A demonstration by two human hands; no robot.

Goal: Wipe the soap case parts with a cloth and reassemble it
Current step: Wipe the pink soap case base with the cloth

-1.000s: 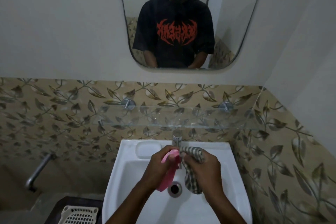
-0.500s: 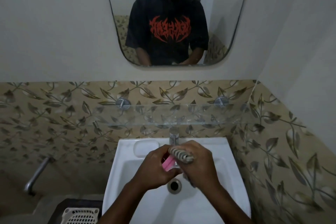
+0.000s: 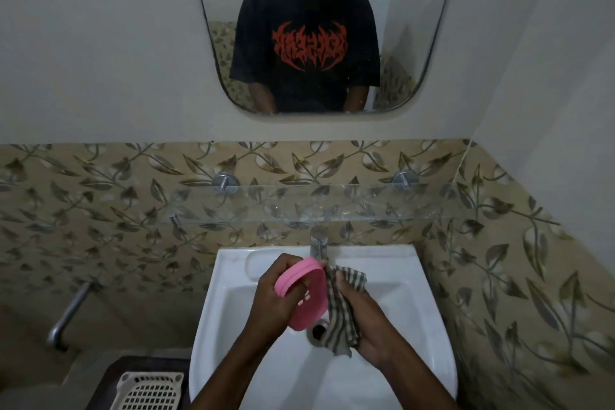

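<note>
white sink (image 3: 429, 336), left hand (image 3: 271, 301) gripping pink soap case (image 3: 304, 296); right hand (image 3: 366, 319) clutching cloth (image 3: 342, 309)

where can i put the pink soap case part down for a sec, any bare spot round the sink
Bare: the glass shelf above the tap; the sink's soap recess left of the tap; the rim right of it. Crowded: over the drain, where the left hand holds the pink part and the right hand the cloth.
</note>
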